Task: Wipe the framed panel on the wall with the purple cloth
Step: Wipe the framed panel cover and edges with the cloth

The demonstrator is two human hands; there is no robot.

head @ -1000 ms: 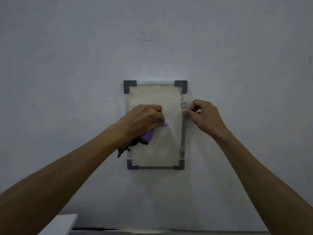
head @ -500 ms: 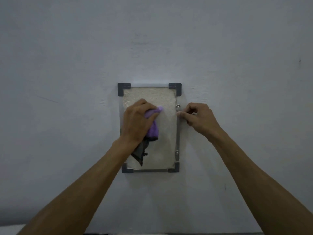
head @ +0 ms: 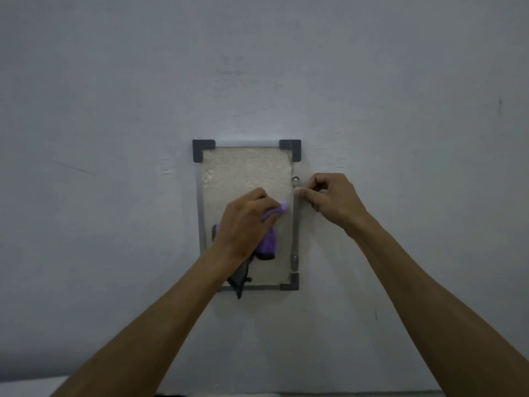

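where the pale wall fills the left: a framed panel with dark corner brackets, mounted upright at centre. low on its textured face, left hand, fingers curled round a purple cloth, pressing it to the panel; dark cloth end dangling past the lower frame edge. at the panel's right edge, a metal strip, pinched between thumb and forefinger of right hand.

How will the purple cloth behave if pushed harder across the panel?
Probably floppy: the purple cloth bunches under the left hand and droops below it. It looks light. It may drag on the panel, which looks rough.
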